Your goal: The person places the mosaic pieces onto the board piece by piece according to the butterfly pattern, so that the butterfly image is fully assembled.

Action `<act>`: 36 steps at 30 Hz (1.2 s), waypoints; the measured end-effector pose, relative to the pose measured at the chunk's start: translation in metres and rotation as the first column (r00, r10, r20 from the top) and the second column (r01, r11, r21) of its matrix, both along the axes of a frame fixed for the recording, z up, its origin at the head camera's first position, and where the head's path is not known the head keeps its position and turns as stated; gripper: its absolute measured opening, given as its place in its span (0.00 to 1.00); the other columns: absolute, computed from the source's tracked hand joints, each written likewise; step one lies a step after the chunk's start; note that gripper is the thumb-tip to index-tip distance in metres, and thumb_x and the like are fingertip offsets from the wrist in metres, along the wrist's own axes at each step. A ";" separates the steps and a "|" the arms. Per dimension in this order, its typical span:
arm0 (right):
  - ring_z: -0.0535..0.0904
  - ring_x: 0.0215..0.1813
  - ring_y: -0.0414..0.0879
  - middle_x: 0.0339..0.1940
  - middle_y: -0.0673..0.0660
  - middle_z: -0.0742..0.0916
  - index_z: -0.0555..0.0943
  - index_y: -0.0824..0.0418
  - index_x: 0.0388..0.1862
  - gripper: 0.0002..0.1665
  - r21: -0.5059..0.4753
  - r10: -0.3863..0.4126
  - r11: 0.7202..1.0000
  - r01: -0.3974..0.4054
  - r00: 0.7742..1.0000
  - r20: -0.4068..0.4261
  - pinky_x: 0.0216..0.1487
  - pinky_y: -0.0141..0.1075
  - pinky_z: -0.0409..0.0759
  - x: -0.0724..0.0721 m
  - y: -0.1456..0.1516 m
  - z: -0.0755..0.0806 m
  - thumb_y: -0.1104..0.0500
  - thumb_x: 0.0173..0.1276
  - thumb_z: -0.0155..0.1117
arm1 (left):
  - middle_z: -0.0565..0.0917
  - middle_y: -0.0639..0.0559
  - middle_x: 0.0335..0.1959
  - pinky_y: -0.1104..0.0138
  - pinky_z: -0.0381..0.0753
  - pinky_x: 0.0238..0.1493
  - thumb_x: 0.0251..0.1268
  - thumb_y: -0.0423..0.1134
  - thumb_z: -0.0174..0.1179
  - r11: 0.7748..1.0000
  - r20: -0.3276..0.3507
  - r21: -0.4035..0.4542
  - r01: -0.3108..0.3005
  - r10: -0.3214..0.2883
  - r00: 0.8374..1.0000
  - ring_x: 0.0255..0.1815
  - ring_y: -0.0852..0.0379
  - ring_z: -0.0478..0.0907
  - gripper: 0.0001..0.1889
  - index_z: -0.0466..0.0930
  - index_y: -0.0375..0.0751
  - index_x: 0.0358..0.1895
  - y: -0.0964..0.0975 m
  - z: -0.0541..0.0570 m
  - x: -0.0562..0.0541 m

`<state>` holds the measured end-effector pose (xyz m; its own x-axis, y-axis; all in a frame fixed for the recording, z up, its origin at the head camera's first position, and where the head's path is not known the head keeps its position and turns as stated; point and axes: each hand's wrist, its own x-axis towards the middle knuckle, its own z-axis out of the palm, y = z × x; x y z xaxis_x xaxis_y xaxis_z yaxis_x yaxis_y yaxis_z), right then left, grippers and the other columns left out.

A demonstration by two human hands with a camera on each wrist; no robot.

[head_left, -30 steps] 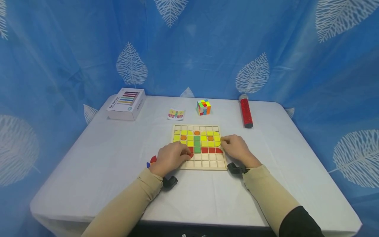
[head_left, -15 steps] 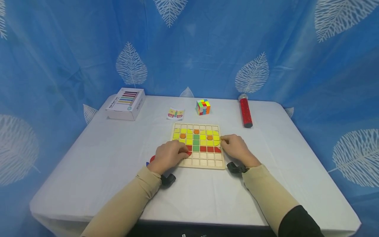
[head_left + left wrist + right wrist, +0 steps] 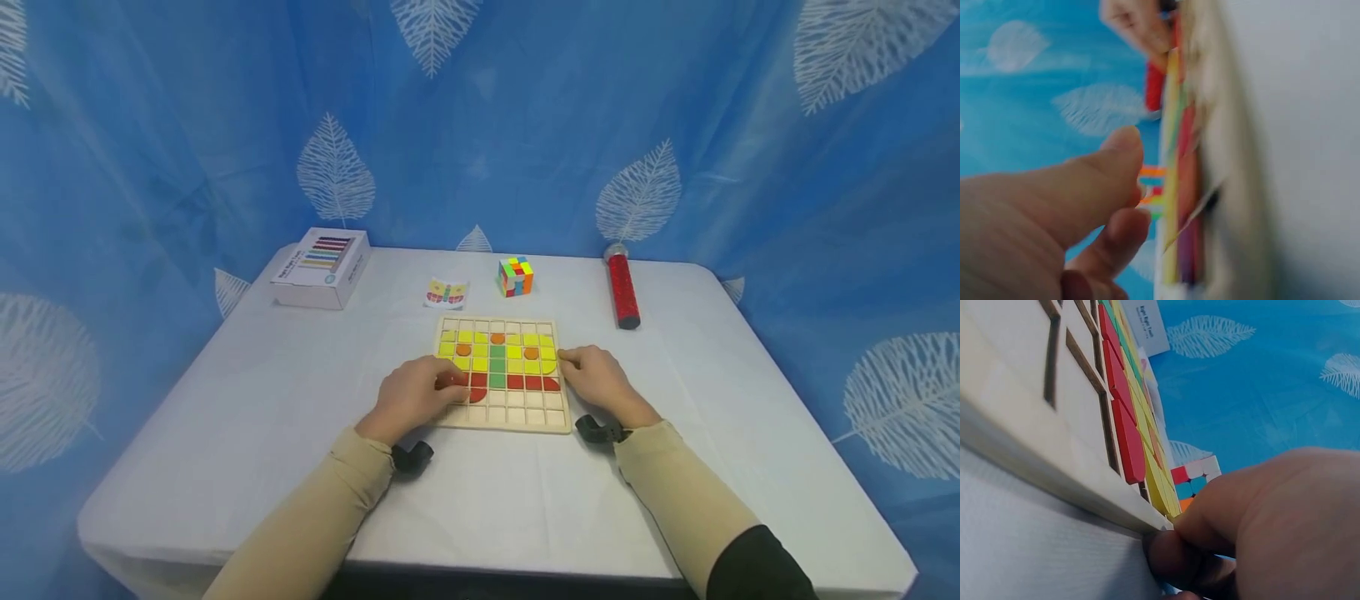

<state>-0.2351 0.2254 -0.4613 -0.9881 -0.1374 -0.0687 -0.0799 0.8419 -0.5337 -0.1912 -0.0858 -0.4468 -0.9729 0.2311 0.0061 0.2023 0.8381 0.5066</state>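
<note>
A wooden grid board (image 3: pixel 536 418) lies on the white table, with flat yellow, orange, green and red tiles forming a pattern. My left hand (image 3: pixel 412 396) hovers at the board's left side, thumb and fingers loosely curved by the red row. Just right of its fingertips is a red curved tile (image 3: pixel 477 395) below that row. Nothing shows between thumb and fingers in the left wrist view. At the opposite side, my right hand (image 3: pixel 597 379) pinches the board's edge. Close to that grip, a rounded red tile (image 3: pixel 1127 440) ends its row beside yellow tiles (image 3: pixel 1157 484).
Behind the board lie a small printed pattern card (image 3: pixel 446 293) and a puzzle cube (image 3: pixel 516 277). A white box (image 3: pixel 321 267) stands at the back left. A red glittery tube (image 3: pixel 623 290) rests at the back right. Blue leaf-print cloth (image 3: pixel 480 125) hangs behind.
My left hand has drawn back leftward from the red curved tile, exposing more of it. Loose red and blue pieces left of that hand are now hidden. My right hand stays at the edge.
</note>
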 end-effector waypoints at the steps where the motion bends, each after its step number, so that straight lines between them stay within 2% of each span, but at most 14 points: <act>1: 0.79 0.48 0.53 0.65 0.63 0.84 0.78 0.65 0.68 0.26 0.002 0.000 1.000 0.000 1.000 0.008 0.43 0.42 0.73 0.000 0.000 0.000 0.55 0.77 0.53 | 0.85 0.60 0.38 0.63 0.75 0.37 0.62 0.55 0.72 1.000 0.011 0.014 -0.013 0.013 1.000 0.38 0.57 0.77 0.16 0.90 0.55 0.50 -0.006 0.002 0.000; 5: 0.78 0.49 0.52 0.66 0.63 0.83 0.77 0.65 0.70 0.27 0.005 0.002 1.000 -0.002 1.000 0.022 0.40 0.40 0.72 0.000 0.001 0.001 0.55 0.77 0.53 | 0.84 0.56 0.41 0.62 0.76 0.38 0.66 0.54 0.69 0.994 0.069 0.073 -0.086 0.081 0.994 0.39 0.53 0.76 0.15 0.88 0.55 0.51 -0.037 0.007 0.002; 7: 0.78 0.49 0.53 0.65 0.63 0.84 0.78 0.65 0.69 0.27 0.005 0.005 1.000 -0.005 1.000 0.003 0.39 0.40 0.72 0.000 0.002 0.002 0.55 0.76 0.54 | 0.84 0.54 0.42 0.61 0.78 0.40 0.67 0.52 0.69 0.988 0.095 0.098 -0.121 0.112 0.989 0.39 0.52 0.77 0.13 0.88 0.53 0.50 -0.053 0.007 0.004; 11: 0.78 0.48 0.52 0.64 0.64 0.85 0.80 0.66 0.66 0.26 0.019 0.011 1.000 -0.010 0.999 -0.044 0.42 0.41 0.71 0.001 0.005 0.002 0.56 0.75 0.54 | 0.84 0.54 0.37 0.61 0.80 0.41 0.65 0.50 0.71 0.984 0.154 0.116 -0.139 0.120 0.981 0.38 0.53 0.77 0.10 0.87 0.51 0.43 -0.076 0.004 0.006; 16: 0.78 0.46 0.51 0.64 0.64 0.85 0.79 0.67 0.66 0.26 0.014 0.005 1.000 -0.004 0.999 -0.037 0.39 0.39 0.70 0.003 0.007 -0.001 0.55 0.75 0.54 | 0.82 0.55 0.30 0.63 0.76 0.35 0.57 0.50 0.76 0.991 0.223 0.099 -0.093 0.069 0.972 0.33 0.55 0.76 0.11 0.86 0.51 0.37 -0.084 -0.001 0.012; 22: 0.78 0.49 0.51 0.65 0.62 0.85 0.79 0.66 0.67 0.26 -0.015 -0.003 1.000 0.003 1.000 -0.022 0.42 0.40 0.71 0.005 0.002 -0.005 0.55 0.75 0.55 | 0.82 0.56 0.32 0.63 0.76 0.34 0.52 0.53 0.79 0.989 0.203 0.030 -0.143 0.134 0.970 0.35 0.54 0.76 0.16 0.84 0.51 0.36 -0.095 0.003 0.023; 27: 0.78 0.48 0.51 0.64 0.61 0.85 0.79 0.65 0.67 0.26 -0.023 -0.018 1.000 0.017 1.000 -0.006 0.40 0.39 0.72 0.007 0.000 -0.007 0.55 0.75 0.56 | 0.80 0.53 0.32 0.63 0.75 0.36 0.47 0.49 0.82 0.993 0.252 0.028 -0.114 0.103 0.962 0.35 0.53 0.75 0.17 0.83 0.50 0.35 -0.105 0.000 0.029; 30: 0.78 0.48 0.51 0.63 0.61 0.86 0.79 0.65 0.68 0.26 -0.024 -0.016 1.000 0.015 1.000 -0.013 0.38 0.39 0.71 0.007 0.001 -0.007 0.54 0.76 0.55 | 0.80 0.53 0.29 0.63 0.75 0.35 0.47 0.46 0.82 0.993 0.274 0.054 -0.100 0.082 0.958 0.33 0.53 0.74 0.16 0.83 0.49 0.33 -0.108 -0.001 0.030; 33: 0.78 0.49 0.51 0.62 0.60 0.86 0.79 0.65 0.67 0.26 -0.024 -0.018 1.000 0.017 1.000 -0.025 0.39 0.39 0.71 0.006 0.001 -0.005 0.54 0.76 0.56 | 0.81 0.53 0.29 0.62 0.76 0.35 0.49 0.43 0.81 0.994 0.252 0.064 -0.091 0.073 0.965 0.32 0.54 0.75 0.14 0.85 0.48 0.34 -0.111 -0.001 0.029; 36: 0.79 0.49 0.51 0.62 0.60 0.86 0.80 0.65 0.67 0.26 -0.020 -0.015 1.000 0.015 1.000 -0.021 0.40 0.39 0.72 0.006 0.001 -0.005 0.54 0.75 0.56 | 0.83 0.54 0.32 0.59 0.79 0.40 0.55 0.41 0.78 0.995 0.212 0.035 -0.098 0.088 0.973 0.36 0.53 0.76 0.11 0.88 0.48 0.39 -0.112 -0.002 0.027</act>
<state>-0.2293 0.2263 -0.4660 -0.9913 -0.1236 -0.0448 -0.0790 0.8320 -0.5491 -0.1646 -0.1979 -0.4484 -0.9708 0.1440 -0.1917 0.0101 0.8236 0.5671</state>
